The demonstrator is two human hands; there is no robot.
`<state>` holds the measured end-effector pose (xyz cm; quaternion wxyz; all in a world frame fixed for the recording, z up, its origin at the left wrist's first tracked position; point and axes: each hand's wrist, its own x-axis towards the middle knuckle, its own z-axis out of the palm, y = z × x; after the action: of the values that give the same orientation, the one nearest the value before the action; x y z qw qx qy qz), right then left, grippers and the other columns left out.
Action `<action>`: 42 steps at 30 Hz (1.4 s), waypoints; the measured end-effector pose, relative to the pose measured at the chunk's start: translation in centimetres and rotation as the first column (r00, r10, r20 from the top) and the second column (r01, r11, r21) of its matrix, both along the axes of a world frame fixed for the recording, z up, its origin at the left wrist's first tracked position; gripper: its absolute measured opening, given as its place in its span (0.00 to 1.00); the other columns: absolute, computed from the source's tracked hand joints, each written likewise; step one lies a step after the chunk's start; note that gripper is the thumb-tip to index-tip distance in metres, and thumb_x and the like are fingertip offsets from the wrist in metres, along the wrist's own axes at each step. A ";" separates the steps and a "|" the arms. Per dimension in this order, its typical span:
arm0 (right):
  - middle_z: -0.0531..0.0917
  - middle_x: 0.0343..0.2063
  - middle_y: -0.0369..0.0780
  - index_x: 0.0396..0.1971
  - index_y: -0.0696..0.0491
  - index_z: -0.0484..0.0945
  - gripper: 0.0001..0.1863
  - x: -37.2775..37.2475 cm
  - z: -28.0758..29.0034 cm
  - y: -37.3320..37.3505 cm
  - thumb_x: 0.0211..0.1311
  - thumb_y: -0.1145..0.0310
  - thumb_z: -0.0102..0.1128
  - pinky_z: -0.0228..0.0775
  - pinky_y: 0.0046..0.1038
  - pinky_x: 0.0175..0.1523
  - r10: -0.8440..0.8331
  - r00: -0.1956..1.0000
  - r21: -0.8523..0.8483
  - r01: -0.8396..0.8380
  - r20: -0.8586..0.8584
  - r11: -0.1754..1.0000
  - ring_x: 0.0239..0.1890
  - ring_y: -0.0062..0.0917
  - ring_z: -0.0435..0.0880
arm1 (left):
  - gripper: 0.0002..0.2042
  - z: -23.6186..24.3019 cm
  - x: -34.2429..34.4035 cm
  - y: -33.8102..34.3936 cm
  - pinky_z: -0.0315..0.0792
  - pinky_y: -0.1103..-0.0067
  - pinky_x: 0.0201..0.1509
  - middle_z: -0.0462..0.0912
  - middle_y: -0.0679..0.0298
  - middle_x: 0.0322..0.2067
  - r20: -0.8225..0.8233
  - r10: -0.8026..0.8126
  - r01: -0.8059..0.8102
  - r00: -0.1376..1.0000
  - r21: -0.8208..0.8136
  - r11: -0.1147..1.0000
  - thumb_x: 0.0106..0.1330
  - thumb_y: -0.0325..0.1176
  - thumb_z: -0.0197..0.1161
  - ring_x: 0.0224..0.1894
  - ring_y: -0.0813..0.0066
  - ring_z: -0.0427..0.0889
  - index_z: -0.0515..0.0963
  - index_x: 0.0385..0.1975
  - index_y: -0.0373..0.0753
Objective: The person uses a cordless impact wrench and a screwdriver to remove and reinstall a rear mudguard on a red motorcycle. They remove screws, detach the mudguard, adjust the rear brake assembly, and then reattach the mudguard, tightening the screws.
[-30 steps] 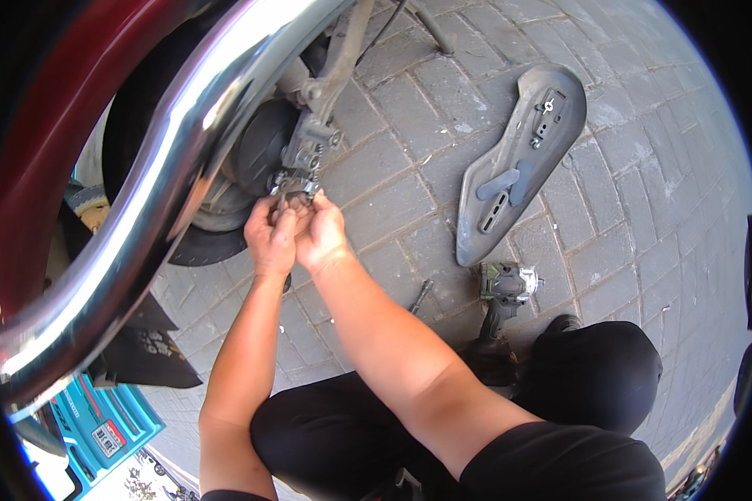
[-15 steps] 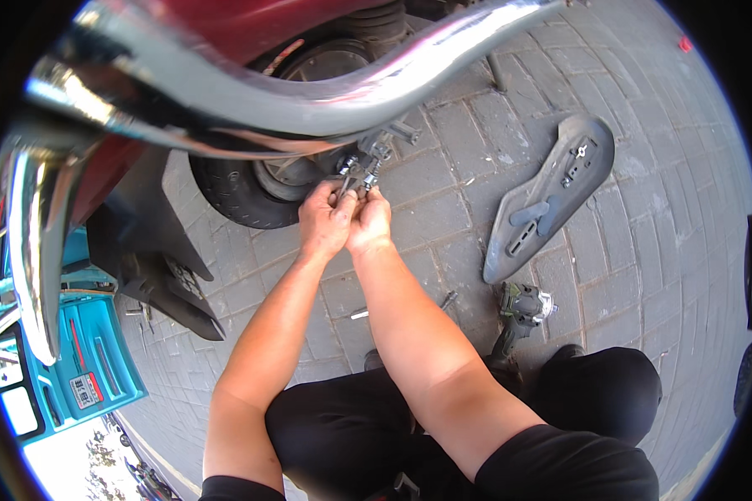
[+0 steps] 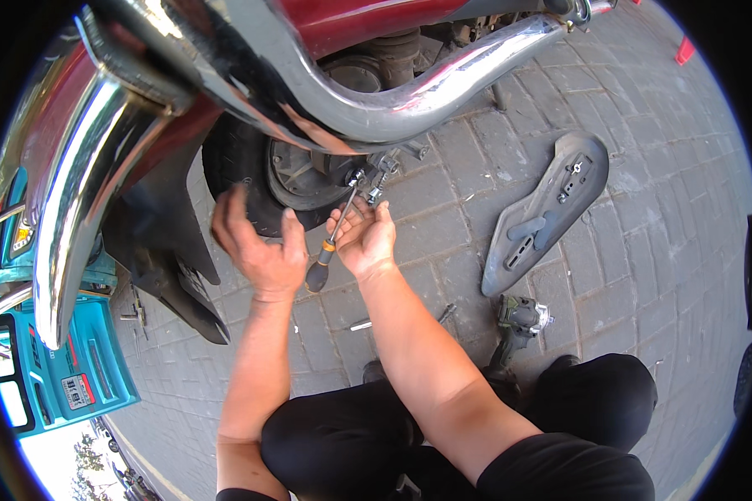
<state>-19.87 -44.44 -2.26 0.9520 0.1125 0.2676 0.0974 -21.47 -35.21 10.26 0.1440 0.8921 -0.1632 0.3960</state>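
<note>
My left hand point(image 3: 259, 250) is raised beside the tyre point(image 3: 226, 150), fingers spread and blurred, holding nothing. My right hand point(image 3: 366, 238) is palm up under a metal clamp assembly point(image 3: 384, 171) at the wheel hub point(image 3: 301, 171), its fingers curled round the shaft of a screwdriver point(image 3: 317, 271). The dark handle with an orange band hangs left of that palm, and the shaft runs up to the assembly. A chrome tube point(image 3: 376, 113) and red body panel point(image 3: 351, 25) hang over the wheel and hide its upper part.
A grey plastic cover point(image 3: 518, 242) with small parts lies on the pavers at right. An impact wrench point(image 3: 518, 321) and small tools point(image 3: 443, 317) lie near my knees. A teal tool case point(image 3: 88, 359) and black mudguard point(image 3: 184, 296) are at left. A red object point(image 3: 683, 50) shows top right.
My left hand has come away leftward from the assembly and opened, revealing the screwdriver. My right hand stays at the assembly. The view has shifted, showing more of the chrome tube and red body.
</note>
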 end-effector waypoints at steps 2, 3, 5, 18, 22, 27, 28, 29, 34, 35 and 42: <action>0.77 0.30 0.41 0.38 0.55 0.72 0.28 -0.7 1.1 0.5 0.75 0.43 0.32 0.73 0.35 0.41 0.066 0.997 -0.132 -0.062 0.030 0.989 0.33 0.31 0.78 | 0.38 0.9 0.9 0.2 0.58 0.57 0.65 0.65 0.41 0.57 0.044 0.134 -0.135 0.990 0.037 0.990 0.52 0.39 0.71 0.61 0.43 0.63 0.63 0.62 0.32; 0.77 0.29 0.41 0.38 0.55 0.72 0.29 -1.0 1.5 0.9 0.74 0.43 0.32 0.73 0.34 0.40 0.078 0.995 -0.200 -0.064 0.064 0.978 0.33 0.31 0.77 | 0.39 1.2 2.0 0.3 0.59 0.58 0.64 0.65 0.40 0.57 0.032 0.138 -0.137 0.990 -0.041 0.990 0.52 0.41 0.72 0.61 0.44 0.64 0.62 0.62 0.31; 0.71 0.14 0.35 0.27 0.53 0.73 0.26 -2.1 2.5 2.8 0.75 0.47 0.37 0.63 0.27 0.20 0.225 0.974 -0.539 -0.191 -0.002 0.820 0.14 0.24 0.69 | 0.41 1.8 4.4 0.7 0.60 0.60 0.64 0.66 0.39 0.57 -0.017 0.167 -0.167 0.986 -0.174 0.970 0.52 0.46 0.73 0.60 0.45 0.66 0.62 0.62 0.30; 0.60 0.12 0.31 0.22 0.53 0.69 0.30 -5.7 2.5 -4.4 0.72 0.42 0.39 0.45 0.25 0.15 0.381 0.869 -0.606 -0.493 -0.315 0.624 0.09 0.18 0.53 | 0.40 -7.1 3.2 5.2 0.66 0.64 0.59 0.70 0.38 0.50 -0.319 0.138 -0.307 0.938 -0.573 0.760 0.58 0.50 0.69 0.52 0.47 0.73 0.58 0.56 0.21; 0.60 0.12 0.31 0.23 0.53 0.70 0.30 -6.6 2.1 -5.3 0.72 0.41 0.39 0.47 0.25 0.18 0.385 0.870 -0.522 -0.493 -0.308 0.696 0.11 0.18 0.54 | 0.42 -6.0 3.9 5.2 0.70 0.64 0.54 0.73 0.40 0.48 -0.284 0.120 -0.272 0.951 -0.592 0.758 0.54 0.54 0.72 0.49 0.49 0.76 0.63 0.54 0.22; 0.61 0.13 0.33 0.24 0.53 0.70 0.29 -7.0 0.3 -5.4 0.72 0.41 0.40 0.49 0.28 0.18 0.491 0.824 -0.464 -0.565 -0.282 0.682 0.11 0.19 0.55 | 0.40 -4.1 5.0 5.0 0.70 0.64 0.52 0.75 0.44 0.46 -0.194 0.231 -0.298 0.953 -0.480 0.825 0.50 0.57 0.74 0.49 0.51 0.77 0.69 0.49 0.24; 0.61 0.13 0.33 0.24 0.53 0.69 0.29 -7.2 -0.1 -5.3 0.72 0.41 0.40 0.49 0.28 0.17 0.497 0.819 -0.485 -0.571 -0.286 0.662 0.10 0.20 0.56 | 0.40 -4.0 5.3 5.0 0.70 0.64 0.54 0.75 0.44 0.48 -0.234 0.230 -0.321 0.945 -0.513 0.796 0.50 0.54 0.75 0.50 0.52 0.77 0.69 0.50 0.24; 0.61 0.12 0.33 0.24 0.53 0.69 0.29 -7.5 -0.6 -5.4 0.72 0.41 0.40 0.49 0.28 0.17 0.500 0.813 -0.509 -0.579 -0.298 0.637 0.10 0.20 0.56 | 0.40 -3.9 5.5 4.9 0.69 0.65 0.56 0.74 0.45 0.50 -0.205 0.228 -0.301 0.952 -0.495 0.815 0.50 0.52 0.77 0.51 0.53 0.76 0.69 0.51 0.24; 0.64 0.10 0.35 0.20 0.53 0.68 0.28 -10.8 -2.5 -5.5 0.71 0.44 0.44 0.47 0.27 0.12 0.648 0.685 -0.555 -0.698 -0.332 0.454 0.08 0.21 0.59 | 0.33 -3.8 6.0 5.0 0.74 0.68 0.50 0.80 0.47 0.44 -0.100 0.176 -0.202 0.979 -0.497 0.844 0.52 0.48 0.76 0.44 0.59 0.81 0.73 0.45 0.22; 0.64 0.10 0.35 0.20 0.53 0.68 0.28 -11.9 -2.9 -5.7 0.71 0.45 0.45 0.47 0.27 0.12 0.676 0.656 -0.559 -0.717 -0.337 0.417 0.08 0.21 0.59 | 0.33 -3.8 6.0 5.1 0.74 0.68 0.50 0.80 0.47 0.43 -0.101 0.213 -0.235 0.972 -0.476 0.847 0.53 0.48 0.76 0.44 0.59 0.81 0.74 0.44 0.22; 0.84 0.27 0.48 0.36 0.60 0.81 0.26 -19.2 -6.0 -7.8 0.67 0.48 0.50 0.77 0.36 0.37 0.692 0.369 -0.723 -0.612 -0.620 -0.321 0.29 0.36 0.85 | 0.37 -3.2 5.8 5.6 0.73 0.67 0.50 0.80 0.44 0.42 -0.236 0.275 -0.356 0.932 -0.454 0.817 0.48 0.54 0.77 0.45 0.54 0.80 0.74 0.42 0.21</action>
<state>-39.07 -52.26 -8.23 0.5744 -0.6480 0.2437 0.4367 -15.64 -29.58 7.02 0.3098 0.8696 0.1051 0.3699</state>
